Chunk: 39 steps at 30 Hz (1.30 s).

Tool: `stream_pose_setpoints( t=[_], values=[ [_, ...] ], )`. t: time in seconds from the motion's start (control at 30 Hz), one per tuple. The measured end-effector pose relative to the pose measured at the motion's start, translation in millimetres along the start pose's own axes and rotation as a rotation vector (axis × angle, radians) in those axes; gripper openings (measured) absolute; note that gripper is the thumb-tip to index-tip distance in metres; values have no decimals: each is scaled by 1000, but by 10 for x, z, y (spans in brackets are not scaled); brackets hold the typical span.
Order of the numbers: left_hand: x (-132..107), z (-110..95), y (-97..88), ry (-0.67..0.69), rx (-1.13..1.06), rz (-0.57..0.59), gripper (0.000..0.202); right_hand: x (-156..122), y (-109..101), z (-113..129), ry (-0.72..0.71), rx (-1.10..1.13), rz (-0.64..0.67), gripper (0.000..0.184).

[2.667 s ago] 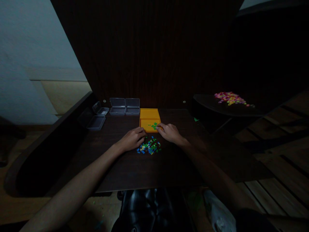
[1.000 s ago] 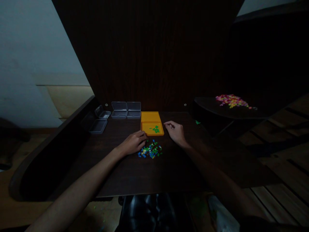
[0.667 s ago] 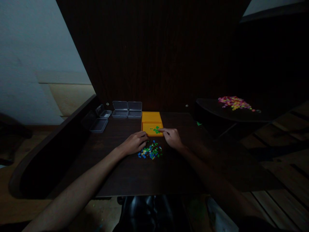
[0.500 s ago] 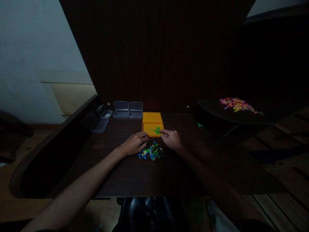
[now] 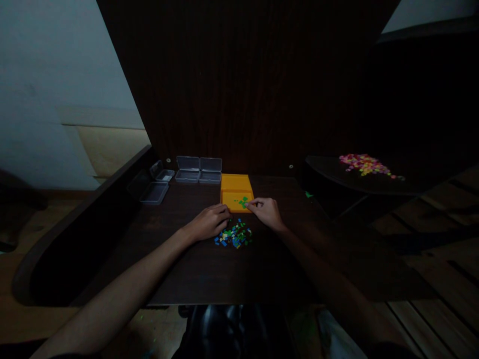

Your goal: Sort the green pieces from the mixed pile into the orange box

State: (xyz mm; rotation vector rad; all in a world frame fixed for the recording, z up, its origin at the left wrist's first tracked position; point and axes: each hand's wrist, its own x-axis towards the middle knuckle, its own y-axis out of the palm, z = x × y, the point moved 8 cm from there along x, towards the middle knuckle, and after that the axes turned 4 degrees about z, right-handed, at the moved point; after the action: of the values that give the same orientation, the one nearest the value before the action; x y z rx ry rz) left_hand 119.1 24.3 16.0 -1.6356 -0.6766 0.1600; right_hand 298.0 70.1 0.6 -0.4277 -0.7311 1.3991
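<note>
An open yellow box lies on the dark table, its lid folded back. Inside it are several small green pieces. My right hand reaches over the box's near right corner, thumb and forefinger pinched together; whatever is between the fingertips is too small to name. At the near left corner of the box rests my left hand, its fingers curled, their tips partly hidden. Just in front of the box is a loose pile of small blue, green and pale pieces, close to the left fingers.
Clear plastic boxes with raised lids stand at the back left, and another clear box sits nearer the left side panel. A heap of pink, red and yellow pieces lies on the raised shelf at right.
My right hand has shifted slightly at the box's right corner, its fingers still pinched. The left hand has stayed in place.
</note>
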Motion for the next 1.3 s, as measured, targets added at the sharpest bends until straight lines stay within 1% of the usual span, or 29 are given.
stream_pose_setpoints(
  t=[0.23, 0.53, 0.67, 0.83, 0.93, 1.3],
  values=[
    [-7, 17, 12, -3, -13, -8, 22, 42, 54, -57, 1, -74, 42, 19],
    [-5, -2, -15, -9, -26, -10, 20, 33, 87, -14, -81, -205, 64, 27],
    [-3, -1, -15, -11, -31, -5, 20, 33, 47, 7, -104, -164, 50, 30],
    [-5, 4, -8, -14, -21, 0, 20, 15, 68, 72, -200, -99, 145, 31],
    [-7, 2, -7, -12, -16, 3, 20, 11, 85, 57, -200, -120, 174, 28],
    [-10, 10, -30, -21, -48, 0, 21, 37, 76, 46, -191, -92, 165, 26]
  ],
)
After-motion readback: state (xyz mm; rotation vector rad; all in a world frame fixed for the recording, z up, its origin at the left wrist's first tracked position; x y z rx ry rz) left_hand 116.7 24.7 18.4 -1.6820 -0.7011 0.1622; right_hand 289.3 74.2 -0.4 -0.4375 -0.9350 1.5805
